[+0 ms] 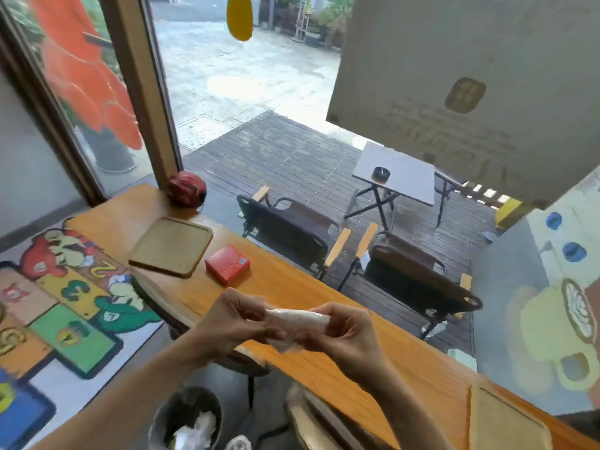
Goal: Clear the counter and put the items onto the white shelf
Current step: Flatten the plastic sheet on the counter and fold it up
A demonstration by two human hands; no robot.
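Observation:
A long wooden counter (pixel 292 287) runs from upper left to lower right under a window. Above its near edge, my left hand (pixel 233 319) and my right hand (pixel 344 332) both grip a crumpled white tissue or wrapper (pixel 298 321) stretched between them. On the counter lie a wooden tray (pixel 170 245), a small red box (pixel 228 263) beside it, and a red round object (pixel 187 189) by the window post. Another wooden tray (pixel 506 420) sits at the lower right. No white shelf is in view.
A dark waste bin (pixel 186 420) holding white scraps stands on the floor below my hands. A colourful cartoon rug (pixel 65 306) covers the floor at left. A stool (pixel 246 365) is tucked under the counter. Outside the window are chairs (pixel 292 228) and a folding table (pixel 394 177).

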